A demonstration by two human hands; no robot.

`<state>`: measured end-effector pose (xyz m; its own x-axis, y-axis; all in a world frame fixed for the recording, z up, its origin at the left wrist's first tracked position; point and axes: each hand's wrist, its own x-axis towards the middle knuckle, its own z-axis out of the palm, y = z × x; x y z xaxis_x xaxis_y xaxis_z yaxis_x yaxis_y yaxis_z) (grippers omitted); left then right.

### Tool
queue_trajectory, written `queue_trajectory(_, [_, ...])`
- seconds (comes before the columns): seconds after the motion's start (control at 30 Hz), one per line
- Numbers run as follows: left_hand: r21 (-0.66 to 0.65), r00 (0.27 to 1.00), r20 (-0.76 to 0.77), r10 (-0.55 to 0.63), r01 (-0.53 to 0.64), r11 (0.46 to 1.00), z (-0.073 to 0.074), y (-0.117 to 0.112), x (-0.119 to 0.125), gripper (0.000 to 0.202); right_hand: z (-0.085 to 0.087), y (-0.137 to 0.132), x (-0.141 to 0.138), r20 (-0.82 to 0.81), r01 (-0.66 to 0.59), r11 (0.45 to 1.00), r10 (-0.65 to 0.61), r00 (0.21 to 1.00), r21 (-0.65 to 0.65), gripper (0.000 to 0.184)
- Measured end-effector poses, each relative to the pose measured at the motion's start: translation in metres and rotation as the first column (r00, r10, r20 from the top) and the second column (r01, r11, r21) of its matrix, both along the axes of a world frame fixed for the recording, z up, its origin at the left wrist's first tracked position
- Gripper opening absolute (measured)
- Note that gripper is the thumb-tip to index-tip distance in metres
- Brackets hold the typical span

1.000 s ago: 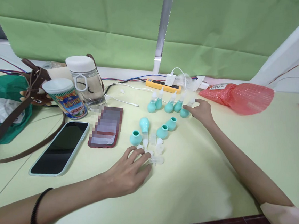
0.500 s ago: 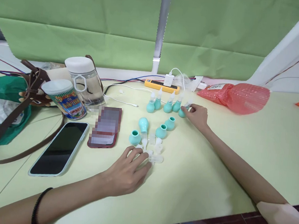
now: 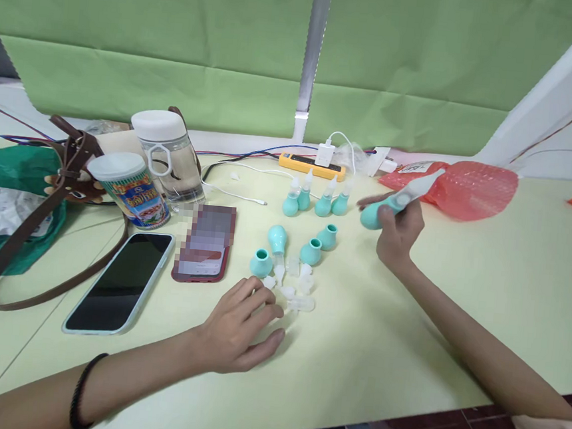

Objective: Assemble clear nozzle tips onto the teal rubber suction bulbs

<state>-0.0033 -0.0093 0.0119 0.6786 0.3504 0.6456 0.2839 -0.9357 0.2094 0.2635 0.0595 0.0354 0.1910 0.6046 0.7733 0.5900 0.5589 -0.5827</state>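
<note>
My right hand (image 3: 401,236) grips a teal bulb nasal aspirator (image 3: 377,214) above the table, its clear tip pointing up and to the right. My left hand (image 3: 243,327) rests over the table with its fingers apart and nothing in them. Just beyond its fingertips are loose translucent plastic parts (image 3: 301,303). Another assembled aspirator (image 3: 277,239) lies there, tip toward me. Open teal bulbs stand around it: one bulb (image 3: 261,264) to its left, two more (image 3: 311,251) to its right. Behind them several assembled aspirators (image 3: 323,205) stand upright in a row.
At left are two phones (image 3: 120,283) (image 3: 207,244), a noodle cup (image 3: 137,195), a clear bottle (image 3: 177,171), a brown strap (image 3: 42,305) and a green bag (image 3: 17,244). A yellow power strip (image 3: 300,166) and red plastic wrap (image 3: 483,192) lie at the back.
My right hand has lifted the rightmost standing aspirator off the table, moved slightly right and tilted it. My left hand's fingers have spread a little near the clear parts.
</note>
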Motion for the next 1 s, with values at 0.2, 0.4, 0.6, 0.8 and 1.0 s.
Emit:
queue_trajectory(0.2, [-0.400,0.978,0.204,0.043,0.043,0.916,0.003,-0.005,-0.003,0.017,0.008,-0.067,-0.057,0.598,-0.294,0.954,0.273,0.753,-0.065,0.021])
queue_trajectory(0.4, [-0.818,0.999,0.038,0.007,0.027,0.574,0.008,0.000,0.000,0.026,-0.005,-0.085,-0.071,0.708,-0.287,0.926,0.373,0.600,-0.245,0.013])
queue_trajectory(0.6, [-0.901,0.984,0.089,-0.156,0.146,0.410,0.014,-0.001,0.000,0.044,0.003,-0.088,-0.074,0.414,-0.478,0.729,0.677,0.609,-0.490,0.008])
queue_trajectory(0.8, [-0.925,0.989,0.146,-0.009,0.139,0.353,0.017,0.001,0.000,0.041,0.004,-0.078,-0.068,0.136,-0.614,0.714,0.682,0.719,-0.336,0.011])
queue_trajectory(1.0, [-0.412,0.981,-0.049,0.187,-0.190,0.891,0.004,0.010,0.001,0.016,0.001,-0.072,-0.064,-0.001,-0.393,0.884,0.406,0.914,-0.254,0.006])
